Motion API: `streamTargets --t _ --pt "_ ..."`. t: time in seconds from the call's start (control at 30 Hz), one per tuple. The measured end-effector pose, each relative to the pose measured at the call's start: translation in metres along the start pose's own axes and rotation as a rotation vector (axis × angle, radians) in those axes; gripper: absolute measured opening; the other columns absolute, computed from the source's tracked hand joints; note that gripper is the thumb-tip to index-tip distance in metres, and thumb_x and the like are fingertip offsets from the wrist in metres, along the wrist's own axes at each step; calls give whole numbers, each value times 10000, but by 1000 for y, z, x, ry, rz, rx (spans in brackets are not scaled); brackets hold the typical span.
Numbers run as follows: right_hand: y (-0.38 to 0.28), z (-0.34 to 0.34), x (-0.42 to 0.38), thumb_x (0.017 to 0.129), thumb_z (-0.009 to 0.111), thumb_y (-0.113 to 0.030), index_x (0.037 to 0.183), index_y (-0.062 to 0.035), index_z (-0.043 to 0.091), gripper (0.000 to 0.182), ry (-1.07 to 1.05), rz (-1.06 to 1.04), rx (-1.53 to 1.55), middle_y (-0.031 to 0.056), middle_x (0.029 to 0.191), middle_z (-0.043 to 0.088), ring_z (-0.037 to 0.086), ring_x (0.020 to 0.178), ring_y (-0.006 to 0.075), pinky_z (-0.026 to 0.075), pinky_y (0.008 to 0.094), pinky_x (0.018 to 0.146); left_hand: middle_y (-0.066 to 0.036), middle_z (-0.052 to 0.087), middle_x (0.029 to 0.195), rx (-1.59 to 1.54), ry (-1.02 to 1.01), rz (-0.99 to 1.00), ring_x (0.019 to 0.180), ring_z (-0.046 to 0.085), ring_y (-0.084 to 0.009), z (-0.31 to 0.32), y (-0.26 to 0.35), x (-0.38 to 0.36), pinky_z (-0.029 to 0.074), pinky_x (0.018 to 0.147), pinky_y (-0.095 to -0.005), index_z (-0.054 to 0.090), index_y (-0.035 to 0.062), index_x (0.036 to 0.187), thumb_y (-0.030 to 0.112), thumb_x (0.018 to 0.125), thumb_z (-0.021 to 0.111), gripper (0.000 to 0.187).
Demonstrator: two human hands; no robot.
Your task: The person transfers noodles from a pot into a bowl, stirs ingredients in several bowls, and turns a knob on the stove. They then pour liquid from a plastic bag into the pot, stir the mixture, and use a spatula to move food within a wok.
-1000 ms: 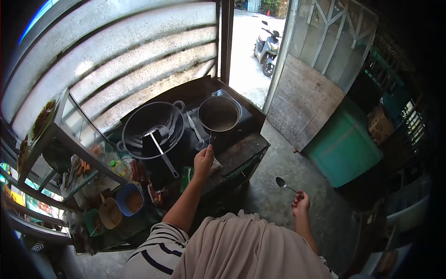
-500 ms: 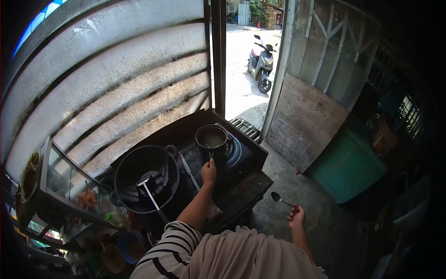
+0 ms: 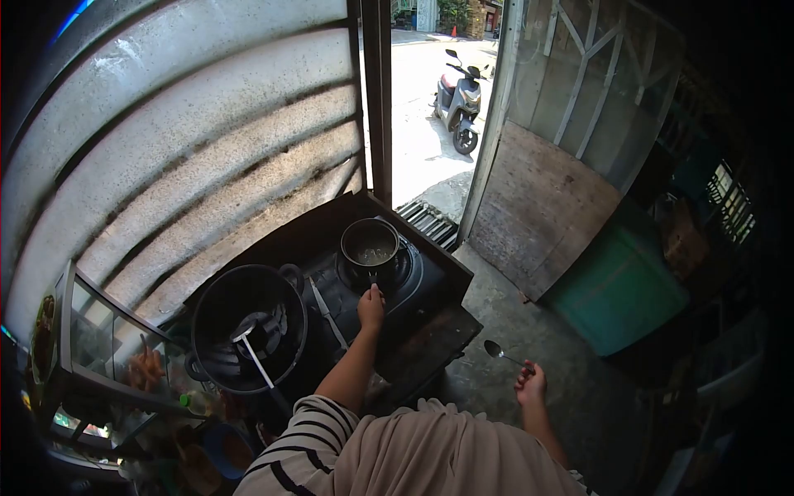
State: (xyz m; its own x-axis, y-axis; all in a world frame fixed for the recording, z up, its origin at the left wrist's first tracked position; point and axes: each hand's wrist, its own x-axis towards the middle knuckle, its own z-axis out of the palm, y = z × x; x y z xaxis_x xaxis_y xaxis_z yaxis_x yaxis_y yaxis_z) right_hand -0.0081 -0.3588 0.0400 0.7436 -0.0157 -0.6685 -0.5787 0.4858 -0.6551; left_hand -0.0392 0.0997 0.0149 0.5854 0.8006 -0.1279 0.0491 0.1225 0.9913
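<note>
My left hand [image 3: 371, 308] is closed around the handle of a small dark saucepan [image 3: 348, 256], which overlaps the round burner on the stove [image 3: 331, 285]. Some clear liquid with bubbles or bright reflections shows in the pan. Out to the right, over the floor, my right hand [image 3: 531, 384] grips a metal spoon [image 3: 494, 349] by its handle, bowl pointing away to the left. Left of the saucepan sits a large black wok [image 3: 285, 339] with a long-handled ladle or turner [image 3: 255, 355] in it. Between wok and saucepan lies a long, thin metal utensil [image 3: 327, 312].
A glass display case [image 3: 99, 331] with orange-brown food stands at the left, near a blue bowl [image 3: 227, 450] and a green-capped bottle [image 3: 194, 403]. Corrugated metal wall [image 3: 231, 107] rises behind the stove. Beyond the doorway a scooter [image 3: 459, 103] is parked; a green container [image 3: 616, 289] stands right.
The view has shifted slightly. My left hand has moved the saucepan a little relative to the burner, and the liquid in it looks more rippled. My right hand still holds the spoon out.
</note>
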Motion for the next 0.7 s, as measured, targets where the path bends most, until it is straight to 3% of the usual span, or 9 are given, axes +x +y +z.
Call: streamTargets --t 0.17,0.23,0.37,0.43,0.47,0.53,0.63,0.7 --pt "-8 5 8 919 435 -358 965 -144 584 265 -14 34 -17 -22 673 506 398 506 107 282 258 439 -29 594 739 -8 -41 -197 534 534 -135 1 20 -26 431 465 -281 564 70 915 464 938 426 418" --pt "-11 0 16 916 438 -352 959 -159 593 251 -32 65 -16 -27 676 507 399 517 107 280 258 440 -32 586 907 -16 -65 -285 600 538 -155 -1 22 -40 467 507 -304 513 122 1087 503 925 423 423" --pt "-14 -5 35 921 436 -366 961 -181 607 255 -73 156 -62 -36 682 502 404 536 107 278 260 444 -81 577 1066 -53 30 -328 640 590 -182 -2 25 -90 497 531 -314 476 126 1212 478 927 438 455" --pt "-19 15 44 925 435 -373 960 -182 610 262 -124 214 -196 -38 682 498 407 539 108 280 263 446 -68 545 1182 -41 -37 -443 740 608 -191 -7 23 -137 517 615 -344 427 156 1309 481 917 460 510" --pt "-17 19 44 929 434 -381 958 -183 612 268 -111 248 -254 -40 683 494 409 543 109 283 266 448 -68 545 1182 -62 8 -446 740 608 -191 -11 15 -152 517 615 -344 427 156 1309 481 917 460 510" --pt "-14 32 52 932 431 -383 962 -185 612 270 -185 303 -309 -41 680 501 417 542 110 289 269 449 -40 529 1237 19 -210 -455 823 604 -187 -22 -2 -183 511 687 -363 403 174 1345 464 906 492 533" --pt "3 60 63 941 418 -367 974 -190 609 262 -324 384 -397 -45 668 518 443 538 115 306 272 451 -37 485 1293 -11 -263 -496 821 588 -168 -40 -10 -239 485 715 -317 385 189 1362 438 914 485 522" --pt "21 79 59 944 410 -353 993 -189 602 257 -372 440 -445 -45 663 529 454 534 117 308 272 447 -29 525 1246 -21 -178 -527 807 576 -137 -51 -2 -279 468 700 -276 426 180 1336 389 922 498 469"
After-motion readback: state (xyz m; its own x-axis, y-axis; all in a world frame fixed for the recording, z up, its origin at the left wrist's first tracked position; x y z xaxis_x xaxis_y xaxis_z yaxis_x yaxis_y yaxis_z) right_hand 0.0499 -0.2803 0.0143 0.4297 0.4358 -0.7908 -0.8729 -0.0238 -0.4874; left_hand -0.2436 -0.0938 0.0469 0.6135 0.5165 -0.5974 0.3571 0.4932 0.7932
